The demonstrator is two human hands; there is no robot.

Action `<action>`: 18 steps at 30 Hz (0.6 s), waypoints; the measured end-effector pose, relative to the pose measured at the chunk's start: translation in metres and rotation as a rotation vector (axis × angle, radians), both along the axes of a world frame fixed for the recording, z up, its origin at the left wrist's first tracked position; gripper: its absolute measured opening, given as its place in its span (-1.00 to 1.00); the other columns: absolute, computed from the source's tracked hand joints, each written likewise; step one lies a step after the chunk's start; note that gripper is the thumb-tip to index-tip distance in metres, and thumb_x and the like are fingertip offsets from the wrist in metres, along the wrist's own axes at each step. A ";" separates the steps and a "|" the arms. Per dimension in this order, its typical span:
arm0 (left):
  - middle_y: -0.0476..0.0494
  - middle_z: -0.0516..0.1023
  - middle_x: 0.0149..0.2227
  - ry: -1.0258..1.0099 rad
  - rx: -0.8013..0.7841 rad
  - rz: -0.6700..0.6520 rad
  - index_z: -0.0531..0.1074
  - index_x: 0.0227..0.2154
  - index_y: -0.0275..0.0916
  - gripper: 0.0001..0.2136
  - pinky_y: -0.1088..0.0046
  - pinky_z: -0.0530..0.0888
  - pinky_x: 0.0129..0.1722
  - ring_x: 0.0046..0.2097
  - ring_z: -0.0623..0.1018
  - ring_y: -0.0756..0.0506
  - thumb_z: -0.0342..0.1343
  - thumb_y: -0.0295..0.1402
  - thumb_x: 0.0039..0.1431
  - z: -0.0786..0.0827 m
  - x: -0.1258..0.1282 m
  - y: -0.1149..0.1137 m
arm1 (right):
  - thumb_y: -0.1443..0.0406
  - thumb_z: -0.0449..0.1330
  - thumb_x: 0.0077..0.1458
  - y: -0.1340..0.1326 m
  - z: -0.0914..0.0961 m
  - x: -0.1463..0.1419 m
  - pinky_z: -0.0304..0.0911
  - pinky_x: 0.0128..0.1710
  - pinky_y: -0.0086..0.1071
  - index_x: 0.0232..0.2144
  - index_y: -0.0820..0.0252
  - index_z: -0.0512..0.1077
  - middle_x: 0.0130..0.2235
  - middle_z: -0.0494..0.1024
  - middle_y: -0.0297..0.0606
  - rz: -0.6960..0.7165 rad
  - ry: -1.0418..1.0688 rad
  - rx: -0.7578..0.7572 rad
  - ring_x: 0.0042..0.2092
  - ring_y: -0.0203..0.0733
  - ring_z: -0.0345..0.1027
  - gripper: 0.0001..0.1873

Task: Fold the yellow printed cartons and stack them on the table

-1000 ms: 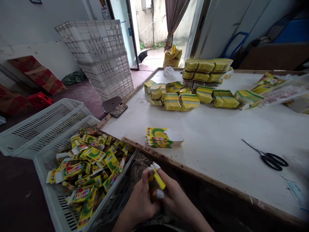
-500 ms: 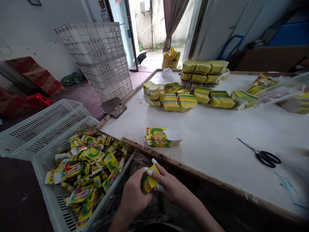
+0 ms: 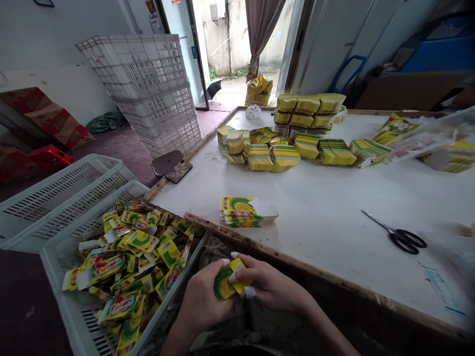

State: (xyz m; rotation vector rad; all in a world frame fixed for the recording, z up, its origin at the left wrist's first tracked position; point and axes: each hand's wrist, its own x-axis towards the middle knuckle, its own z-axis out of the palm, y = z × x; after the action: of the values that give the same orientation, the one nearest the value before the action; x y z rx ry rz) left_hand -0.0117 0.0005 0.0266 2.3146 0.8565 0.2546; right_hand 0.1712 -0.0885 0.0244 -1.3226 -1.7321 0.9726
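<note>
Below the table's front edge, my left hand [image 3: 204, 294] and my right hand [image 3: 269, 282] hold one small yellow-and-green carton [image 3: 224, 283] between them. The left fingers wrap round its left side. My right thumb and fingers, with white coverings on the tips, pinch its yellow right end. On the table just beyond my hands lies a small stack of flat cartons [image 3: 241, 212] with the same print. At my left stands a white plastic crate [image 3: 63, 311] heaped with similar cartons [image 3: 143, 240].
Several bundles of flat cartons [image 3: 260, 157] line the table [image 3: 319, 207], with a stacked block [image 3: 309, 106] behind. Black-handled scissors [image 3: 406, 241] and plastic bags [image 3: 438, 136] lie right. A phone [image 3: 179, 170] rests at the left edge. Tall stacked crates [image 3: 148, 84] stand beyond.
My right hand has shifted slightly right and down at the carton's yellow end. Both hands still hold the carton. The whole view has moved a little.
</note>
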 end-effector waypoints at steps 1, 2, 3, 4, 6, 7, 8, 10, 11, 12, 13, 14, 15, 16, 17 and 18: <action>-0.16 0.56 -0.12 0.001 0.027 0.005 0.31 -0.05 -0.19 -0.55 0.32 0.49 -0.15 -0.12 0.55 -0.18 0.19 -0.22 -0.04 -0.003 0.000 0.000 | 0.32 0.19 0.07 0.001 -0.002 -0.002 0.21 0.08 -0.27 -0.15 0.12 0.49 0.03 0.40 -0.13 -0.017 0.007 0.001 0.14 -0.05 0.25 -0.74; -0.18 0.56 -0.11 -0.004 0.063 0.016 0.30 -0.03 -0.20 -0.54 0.31 0.49 -0.14 -0.10 0.55 -0.19 0.18 -0.25 -0.04 -0.006 -0.001 -0.001 | 0.33 0.20 0.05 0.002 -0.006 -0.005 0.20 0.09 -0.25 -0.14 0.12 0.49 0.07 0.38 -0.11 -0.051 0.014 0.004 0.16 -0.02 0.22 -0.73; -0.20 0.55 -0.10 -0.015 0.103 0.032 0.29 -0.02 -0.22 -0.53 0.31 0.50 -0.12 -0.09 0.55 -0.19 0.18 -0.28 -0.04 -0.010 -0.001 -0.001 | 0.35 0.20 0.03 0.003 -0.010 -0.008 0.19 0.11 -0.22 -0.12 0.12 0.47 0.11 0.34 -0.10 -0.099 0.025 0.011 0.19 0.00 0.19 -0.69; -0.22 0.54 -0.07 -0.031 0.143 0.051 0.27 0.00 -0.24 -0.51 0.31 0.50 -0.10 -0.06 0.54 -0.20 0.18 -0.30 -0.05 -0.014 -0.002 -0.001 | 0.36 0.20 0.02 0.005 -0.015 -0.013 0.17 0.13 -0.20 -0.06 0.12 0.43 0.16 0.30 -0.08 -0.149 0.043 0.023 0.20 0.01 0.17 -0.62; -0.27 0.53 -0.04 -0.072 0.204 0.103 0.25 0.03 -0.27 -0.48 0.30 0.50 -0.07 -0.03 0.53 -0.21 0.18 -0.30 -0.04 -0.021 -0.006 0.002 | 0.34 0.23 0.00 0.010 -0.021 -0.018 0.14 0.16 -0.16 0.14 0.12 0.22 0.23 0.20 -0.03 -0.213 0.116 0.063 0.23 0.01 0.12 -0.38; -0.28 0.53 -0.05 -0.095 0.231 0.145 0.24 0.03 -0.27 -0.47 0.29 0.51 -0.08 -0.04 0.54 -0.21 0.18 -0.26 -0.03 -0.025 -0.008 0.005 | 0.31 0.26 -0.01 0.014 -0.023 -0.018 0.15 0.16 -0.16 0.21 0.13 0.10 0.24 0.19 -0.01 -0.230 0.161 0.088 0.22 0.00 0.14 -0.25; -0.30 0.54 -0.06 -0.119 0.263 0.190 0.24 0.03 -0.28 -0.46 0.28 0.52 -0.10 -0.05 0.55 -0.22 0.19 -0.21 -0.01 -0.028 -0.011 0.008 | 0.27 0.29 -0.02 0.019 -0.023 -0.015 0.18 0.14 -0.16 0.24 0.14 0.01 0.22 0.22 0.01 -0.252 0.192 0.115 0.20 0.00 0.18 -0.16; -0.35 0.54 -0.08 -0.152 0.348 0.281 0.25 0.03 -0.28 -0.43 0.23 0.53 -0.13 -0.07 0.55 -0.26 0.19 -0.11 -0.01 -0.032 -0.017 0.016 | 0.21 0.29 -0.02 0.031 -0.018 -0.001 0.24 0.09 -0.15 0.22 0.19 0.03 0.15 0.32 0.02 -0.381 0.157 0.175 0.12 0.00 0.27 -0.18; -0.36 0.53 -0.08 -0.161 0.394 0.317 0.24 0.03 -0.29 -0.42 0.20 0.52 -0.13 -0.07 0.55 -0.28 0.19 -0.08 -0.01 -0.033 -0.019 0.019 | 0.22 0.26 0.02 0.039 -0.015 0.010 0.24 0.08 -0.13 0.17 0.21 0.11 0.11 0.37 0.01 -0.495 0.070 0.198 0.09 0.01 0.29 -0.29; -0.38 0.52 -0.07 -0.167 0.432 0.341 0.24 0.03 -0.28 -0.41 0.17 0.51 -0.12 -0.06 0.54 -0.30 0.18 -0.07 -0.01 -0.034 -0.021 0.022 | 0.25 0.21 0.05 0.046 -0.012 0.022 0.23 0.07 -0.10 0.11 0.22 0.20 0.06 0.41 0.00 -0.646 -0.052 0.221 0.07 0.02 0.29 -0.43; -0.38 0.51 -0.06 -0.171 0.454 0.351 0.24 0.04 -0.27 -0.41 0.15 0.50 -0.10 -0.04 0.53 -0.31 0.18 -0.07 0.00 -0.034 -0.021 0.023 | 0.32 0.15 0.09 0.054 -0.010 0.033 0.21 0.06 -0.08 0.07 0.24 0.23 0.03 0.42 0.00 -0.748 -0.192 0.219 0.07 0.03 0.27 -0.52; -0.38 0.51 -0.05 -0.171 0.459 0.355 0.23 0.05 -0.26 -0.41 0.14 0.49 -0.09 -0.03 0.52 -0.32 0.18 -0.07 0.01 -0.034 -0.021 0.024 | 0.39 0.10 0.08 0.061 -0.009 0.044 0.20 0.06 -0.06 0.05 0.25 0.25 0.02 0.42 0.01 -0.807 -0.322 0.196 0.06 0.05 0.25 -0.55; -0.37 0.50 -0.06 -0.173 0.453 0.355 0.22 0.06 -0.25 -0.41 0.13 0.49 -0.08 -0.02 0.51 -0.33 0.18 -0.08 0.01 -0.033 -0.021 0.024 | 0.45 0.07 0.05 0.067 -0.010 0.053 0.20 0.03 -0.05 0.03 0.27 0.27 -0.01 0.44 0.01 -0.823 -0.415 0.165 0.02 0.06 0.26 -0.56; -0.37 0.50 -0.06 -0.176 0.442 0.352 0.22 0.06 -0.25 -0.41 0.12 0.48 -0.09 -0.02 0.51 -0.33 0.18 -0.08 0.01 -0.032 -0.020 0.024 | 0.49 0.04 0.03 0.072 -0.011 0.061 0.20 0.00 -0.05 0.00 0.28 0.29 -0.05 0.45 0.01 -0.814 -0.466 0.142 -0.02 0.06 0.27 -0.56; -0.37 0.50 -0.07 -0.179 0.425 0.349 0.22 0.06 -0.24 -0.42 0.12 0.48 -0.09 -0.04 0.52 -0.33 0.18 -0.08 0.01 -0.031 -0.020 0.025 | 0.51 0.03 0.01 0.076 -0.013 0.066 0.21 -0.03 -0.06 -0.03 0.28 0.31 -0.09 0.46 0.00 -0.796 -0.490 0.126 -0.06 0.05 0.28 -0.57; -0.37 0.50 -0.08 -0.185 0.412 0.358 0.22 0.05 -0.23 -0.42 0.11 0.48 -0.10 -0.05 0.52 -0.33 0.18 -0.07 0.01 -0.029 -0.020 0.026 | 0.52 0.02 -0.01 0.079 -0.015 0.070 0.21 -0.05 -0.08 -0.05 0.28 0.32 -0.13 0.47 -0.01 -0.779 -0.491 0.120 -0.10 0.03 0.29 -0.58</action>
State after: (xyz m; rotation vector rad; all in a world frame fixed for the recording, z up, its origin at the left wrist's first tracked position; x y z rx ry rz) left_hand -0.0320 0.0265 -0.0026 2.4370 1.2099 0.8567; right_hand 0.2411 -0.0098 0.0095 -2.0340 -1.3497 0.1019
